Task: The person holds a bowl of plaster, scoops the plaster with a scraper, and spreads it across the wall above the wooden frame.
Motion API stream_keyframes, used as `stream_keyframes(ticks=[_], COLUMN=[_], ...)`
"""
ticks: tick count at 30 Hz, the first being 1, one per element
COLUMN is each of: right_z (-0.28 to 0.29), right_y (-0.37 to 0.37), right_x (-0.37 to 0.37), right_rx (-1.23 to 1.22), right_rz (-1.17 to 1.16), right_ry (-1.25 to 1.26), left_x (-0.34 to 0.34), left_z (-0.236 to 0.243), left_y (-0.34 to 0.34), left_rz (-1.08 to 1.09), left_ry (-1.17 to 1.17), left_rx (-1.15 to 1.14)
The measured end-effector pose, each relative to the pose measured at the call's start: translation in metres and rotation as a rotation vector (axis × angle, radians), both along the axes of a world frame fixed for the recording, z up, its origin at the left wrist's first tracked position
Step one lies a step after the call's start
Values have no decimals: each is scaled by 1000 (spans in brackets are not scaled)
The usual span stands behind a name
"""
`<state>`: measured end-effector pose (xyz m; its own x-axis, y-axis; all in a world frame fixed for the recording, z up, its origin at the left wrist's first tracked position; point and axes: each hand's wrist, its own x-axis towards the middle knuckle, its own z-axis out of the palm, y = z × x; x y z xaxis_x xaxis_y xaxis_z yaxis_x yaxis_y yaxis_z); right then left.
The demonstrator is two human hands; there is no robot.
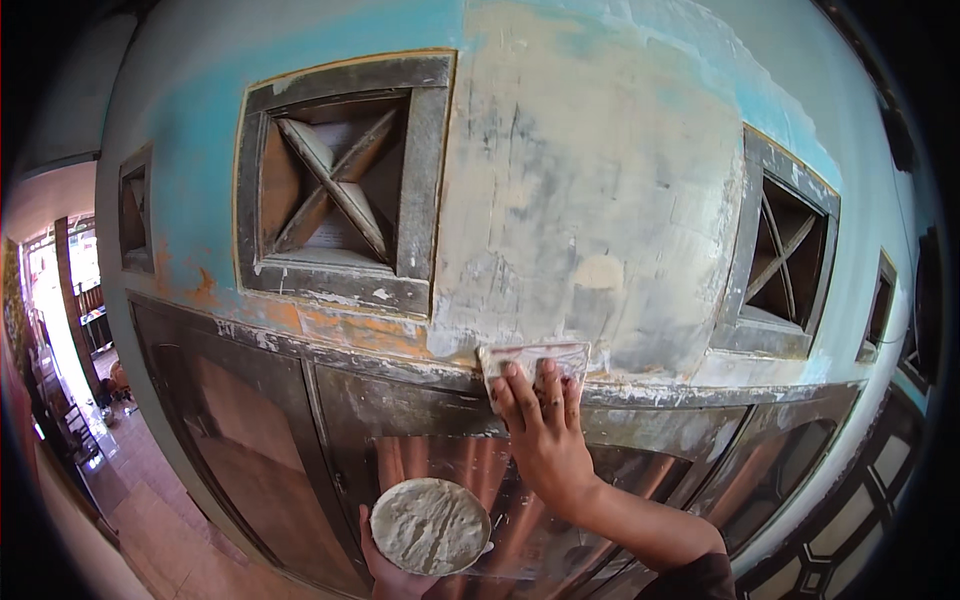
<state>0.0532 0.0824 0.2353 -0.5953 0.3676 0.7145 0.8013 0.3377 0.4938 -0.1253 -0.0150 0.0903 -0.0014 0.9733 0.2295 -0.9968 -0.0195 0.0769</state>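
Note:
My right hand (548, 425) presses a flat, pale spreader card (560, 354) against the wall just above the dark wooden window frame. Its fingers lie across the card's face, and the card's upper edge touches the patched plaster (600, 180). Lower and to the left, my left hand (392, 575) supports a round bowl of whitish putty (430, 525) from below and from its left side. Grooves and ridges mark the putty's surface. Most of the left hand's fingers are hidden behind the bowl.
Square wooden vents (345, 180) with crossed slats are set in the blue and grey wall, another vent (785, 250) to the right. Glazed window panels (250, 420) run beneath. A tiled floor (150, 510) and a bright doorway lie at the left.

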Motion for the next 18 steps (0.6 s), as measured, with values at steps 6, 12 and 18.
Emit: stream_keyframes(ticks=[6,12,18], right_z=[-15,-71,-81], right_y=[-64,-64,-62], right_x=[49,110,143], right_rx=[-365,-1072,-1071], right_rz=[397,944,982], right_ry=[121,1045,1212], left_x=[10,55,93], left_z=[-14,-8,6], left_y=[3,5,2], left_rz=[-85,-219,-271], left_ry=[-72,-88,-72], left_rx=[25,99,119])
